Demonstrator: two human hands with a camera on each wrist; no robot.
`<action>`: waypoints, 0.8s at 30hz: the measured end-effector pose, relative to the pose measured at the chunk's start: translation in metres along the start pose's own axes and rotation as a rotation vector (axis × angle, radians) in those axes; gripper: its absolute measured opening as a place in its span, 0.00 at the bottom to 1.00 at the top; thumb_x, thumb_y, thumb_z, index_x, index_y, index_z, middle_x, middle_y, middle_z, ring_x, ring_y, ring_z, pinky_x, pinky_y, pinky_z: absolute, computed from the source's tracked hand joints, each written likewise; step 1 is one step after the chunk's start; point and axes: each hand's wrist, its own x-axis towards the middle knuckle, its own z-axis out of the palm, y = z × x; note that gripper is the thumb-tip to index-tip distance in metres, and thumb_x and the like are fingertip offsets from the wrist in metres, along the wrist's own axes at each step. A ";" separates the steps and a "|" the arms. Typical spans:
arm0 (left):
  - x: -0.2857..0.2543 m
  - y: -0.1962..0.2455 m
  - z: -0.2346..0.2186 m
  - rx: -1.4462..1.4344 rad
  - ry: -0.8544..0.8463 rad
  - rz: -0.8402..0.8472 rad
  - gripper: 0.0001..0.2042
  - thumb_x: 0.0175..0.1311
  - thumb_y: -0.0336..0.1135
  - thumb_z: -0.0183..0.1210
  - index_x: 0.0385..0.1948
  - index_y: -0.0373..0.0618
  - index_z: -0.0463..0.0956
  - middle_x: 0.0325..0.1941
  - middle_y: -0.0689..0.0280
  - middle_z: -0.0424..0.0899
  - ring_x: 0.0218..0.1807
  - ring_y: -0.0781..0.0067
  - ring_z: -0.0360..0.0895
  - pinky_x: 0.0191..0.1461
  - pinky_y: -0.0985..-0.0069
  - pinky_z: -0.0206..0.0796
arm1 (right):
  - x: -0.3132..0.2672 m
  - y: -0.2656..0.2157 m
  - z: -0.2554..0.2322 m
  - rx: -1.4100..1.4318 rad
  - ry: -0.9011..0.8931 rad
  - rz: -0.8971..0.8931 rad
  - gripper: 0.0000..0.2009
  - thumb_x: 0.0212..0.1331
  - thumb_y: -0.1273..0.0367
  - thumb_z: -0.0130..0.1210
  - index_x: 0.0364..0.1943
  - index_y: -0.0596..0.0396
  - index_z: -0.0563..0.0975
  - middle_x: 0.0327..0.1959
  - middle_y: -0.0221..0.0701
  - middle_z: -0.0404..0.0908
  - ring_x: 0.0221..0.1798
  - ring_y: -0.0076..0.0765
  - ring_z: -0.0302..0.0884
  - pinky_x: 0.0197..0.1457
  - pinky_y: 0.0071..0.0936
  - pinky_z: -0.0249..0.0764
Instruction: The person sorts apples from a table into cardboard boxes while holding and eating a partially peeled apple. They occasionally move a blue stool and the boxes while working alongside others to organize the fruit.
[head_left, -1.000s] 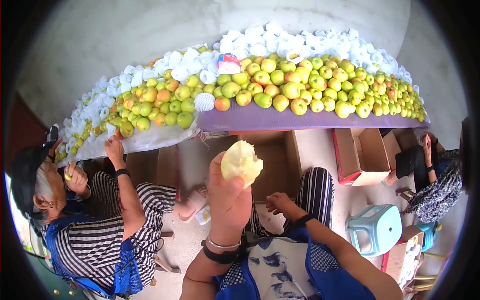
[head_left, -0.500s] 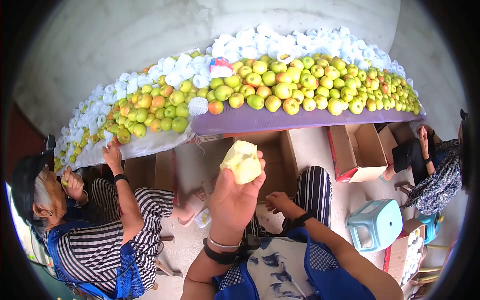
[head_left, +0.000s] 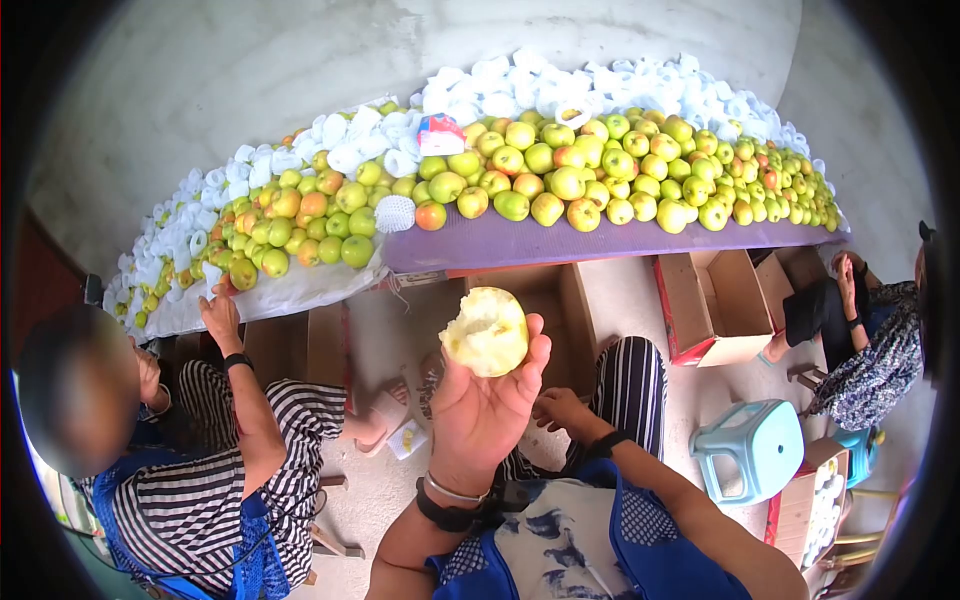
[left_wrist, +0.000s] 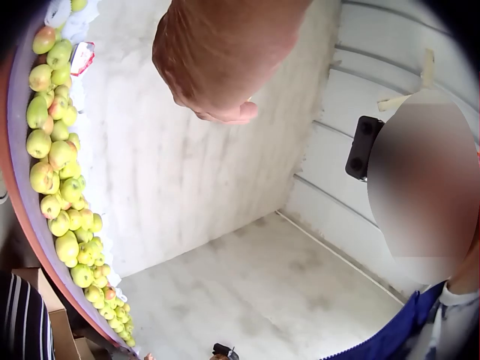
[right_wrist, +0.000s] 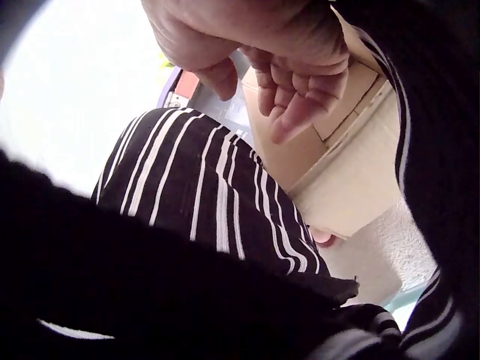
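Observation:
Raised in front of my chest, my left hand point(head_left: 485, 410) holds a pale yellow-green apple point(head_left: 492, 335) between thumb and fingers. A large bite in its upper left side bares whitish flesh. In the left wrist view only the back of that left hand point(left_wrist: 225, 60) shows, and the apple is hidden behind it. My right hand point(head_left: 565, 408) hangs by my striped trouser leg point(head_left: 635, 390) with nothing in it. Its fingers curl loosely in the right wrist view, over a cardboard box.
Ahead stands a long table with a purple cover point(head_left: 600, 240), heaped with apples point(head_left: 570, 180) and white foam nets point(head_left: 500, 85). Open cardboard boxes point(head_left: 715, 300) stand beneath. A blue stool point(head_left: 755, 455) is to the right. One person point(head_left: 190, 480) sits at left, another point(head_left: 870, 350) at far right.
My left hand has turned its palm toward me and shifted slightly right, swinging the apple's bitten side from right to left. My right hand has stayed near my leg.

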 end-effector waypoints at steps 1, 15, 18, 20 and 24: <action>-0.001 0.002 -0.002 -0.021 -0.001 -0.029 0.27 0.58 0.38 0.55 0.60 0.45 0.56 0.63 0.50 0.57 0.60 0.53 0.62 0.61 0.65 0.61 | 0.000 0.002 0.001 0.005 0.002 -0.004 0.15 0.57 0.63 0.48 0.39 0.62 0.73 0.28 0.34 0.76 0.26 0.29 0.74 0.25 0.24 0.69; -0.005 0.006 -0.010 -0.036 0.040 0.026 0.27 0.57 0.38 0.56 0.58 0.44 0.59 0.62 0.48 0.58 0.59 0.51 0.64 0.65 0.63 0.55 | 0.007 0.007 0.002 0.000 0.007 -0.014 0.15 0.57 0.63 0.48 0.39 0.62 0.73 0.28 0.34 0.76 0.26 0.29 0.74 0.25 0.24 0.69; -0.003 0.005 -0.011 0.084 0.020 0.058 0.26 0.58 0.40 0.55 0.58 0.44 0.59 0.62 0.49 0.59 0.60 0.52 0.62 0.66 0.61 0.52 | 0.008 0.009 0.001 0.002 0.002 -0.026 0.15 0.56 0.62 0.49 0.39 0.62 0.73 0.28 0.35 0.76 0.25 0.29 0.74 0.25 0.25 0.70; -0.003 0.005 -0.012 0.108 0.014 0.066 0.26 0.58 0.41 0.54 0.58 0.44 0.59 0.61 0.49 0.60 0.60 0.52 0.63 0.65 0.59 0.52 | 0.006 0.006 0.001 -0.005 0.004 -0.013 0.15 0.56 0.62 0.49 0.39 0.62 0.73 0.28 0.35 0.77 0.26 0.29 0.75 0.25 0.25 0.70; -0.003 0.003 -0.005 0.143 0.045 0.084 0.27 0.55 0.33 0.57 0.58 0.45 0.58 0.60 0.49 0.57 0.55 0.54 0.63 0.64 0.60 0.53 | 0.004 0.005 0.001 0.010 0.013 -0.018 0.15 0.56 0.62 0.49 0.39 0.62 0.73 0.28 0.35 0.76 0.26 0.29 0.74 0.25 0.25 0.70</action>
